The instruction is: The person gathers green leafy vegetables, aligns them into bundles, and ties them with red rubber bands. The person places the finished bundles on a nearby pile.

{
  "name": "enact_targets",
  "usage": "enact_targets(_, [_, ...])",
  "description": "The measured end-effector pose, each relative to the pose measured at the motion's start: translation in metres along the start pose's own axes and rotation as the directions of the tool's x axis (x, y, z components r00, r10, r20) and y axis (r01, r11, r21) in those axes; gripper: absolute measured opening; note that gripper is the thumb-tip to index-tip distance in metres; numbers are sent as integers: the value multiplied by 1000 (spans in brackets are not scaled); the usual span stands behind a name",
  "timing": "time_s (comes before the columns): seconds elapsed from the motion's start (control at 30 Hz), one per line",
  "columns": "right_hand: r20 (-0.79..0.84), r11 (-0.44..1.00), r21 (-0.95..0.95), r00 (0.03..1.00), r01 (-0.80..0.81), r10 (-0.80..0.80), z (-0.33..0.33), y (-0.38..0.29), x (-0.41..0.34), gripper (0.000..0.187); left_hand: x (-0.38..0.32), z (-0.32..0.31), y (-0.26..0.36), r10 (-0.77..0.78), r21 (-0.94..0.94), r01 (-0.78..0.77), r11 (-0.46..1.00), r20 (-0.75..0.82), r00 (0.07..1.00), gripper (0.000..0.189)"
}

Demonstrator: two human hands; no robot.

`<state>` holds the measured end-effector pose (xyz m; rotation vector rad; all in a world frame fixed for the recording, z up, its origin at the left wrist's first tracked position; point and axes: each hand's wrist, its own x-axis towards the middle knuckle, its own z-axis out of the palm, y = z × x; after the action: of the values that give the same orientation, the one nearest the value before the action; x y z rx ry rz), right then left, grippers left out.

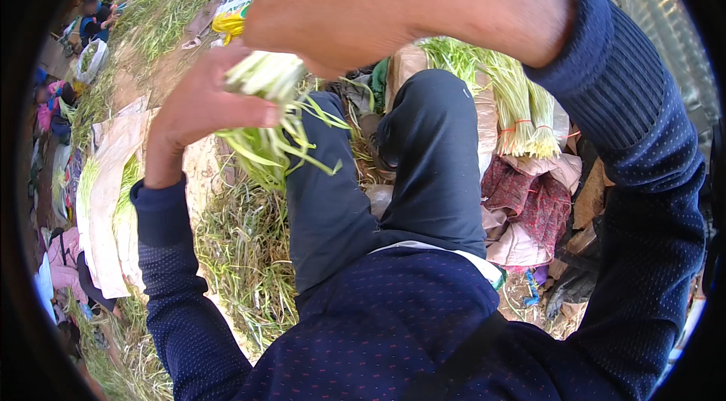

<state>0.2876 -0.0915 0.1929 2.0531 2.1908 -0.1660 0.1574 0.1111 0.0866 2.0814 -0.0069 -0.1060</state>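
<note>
My left hand (pixel 207 97) grips a bundle of pale green leafy stalks (pixel 266 75), which look like garlic chives. The thumb lies across the bundle, and loose leaves (pixel 261 160) hang below it over my left thigh. My right hand (pixel 334 10) is blurred and close to the camera, over the upper end of the bundle. Its fingers are hidden, so whether it holds any stalks cannot be told. To the right of my knees lie several bundles of the same stalks (pixel 513 109), tied with red bands, their pale ends toward me.
Trimmed leaves (pixel 244 253) are heaped left of my legs. Farther left are stalks on a pale sheet (pixel 108 197). A printed woven sack (pixel 241 1) is ahead. A patterned red cloth (pixel 527 208) lies at right. Several other people (pixel 96 21) sit along the left edge.
</note>
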Motion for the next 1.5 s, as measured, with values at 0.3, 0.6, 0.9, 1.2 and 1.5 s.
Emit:
enact_targets(0.3, [-192,960,-240,962,145,-193,-2,-38,73,17,-87,-59,29,-135,268,219,938,-298,945,65])
enact_targets(0.6, [-6,985,132,994,112,-112,128,-40,29,35,-63,64,-69,-92,188,83,979,39,995,74])
enact_targets(0.9, [69,965,258,997,-37,20,153,-20,-31,33,-35,107,-77,-71,-91,84,992,133,989,66])
enact_targets(1.2, [-93,965,256,995,52,-29,155,-35,-42,36,-59,94,-60,-223,134,203,970,156,962,69])
enact_targets(1.5, [-126,958,198,975,207,-185,150,-93,-40,20,-151,99,-108,-167,23,166,986,88,982,86])
